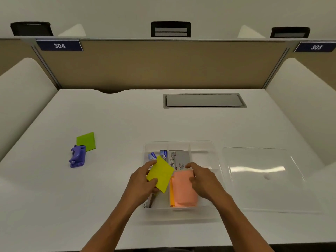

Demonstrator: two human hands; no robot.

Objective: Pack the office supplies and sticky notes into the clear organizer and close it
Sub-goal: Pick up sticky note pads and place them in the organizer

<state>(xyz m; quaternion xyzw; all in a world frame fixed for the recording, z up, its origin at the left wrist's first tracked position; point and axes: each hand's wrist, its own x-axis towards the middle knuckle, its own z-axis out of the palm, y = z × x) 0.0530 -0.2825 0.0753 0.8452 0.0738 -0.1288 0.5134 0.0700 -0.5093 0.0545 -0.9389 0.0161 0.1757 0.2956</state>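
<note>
The clear organizer [181,143] sits open on the white desk in front of me. My left hand [141,180] grips a yellow sticky note pad [161,172], tilted above the organizer's left part. My right hand [203,180] pinches the top edge of a pink sticky note pad [183,193] that lies in the middle compartment on an orange pad [171,195]. Behind them lie small blue staple boxes [157,155] and a grey pack [179,159]. The clear lid [261,177] lies flat to the right. A green sticky pad [87,140] and a purple hole punch [77,156] lie far left.
A grey cable hatch [204,100] is set into the desk at the back. Beige partition panels [160,64] wall the desk at the rear, white dividers at both sides. A metal object [150,200] shows under my left wrist in the organizer.
</note>
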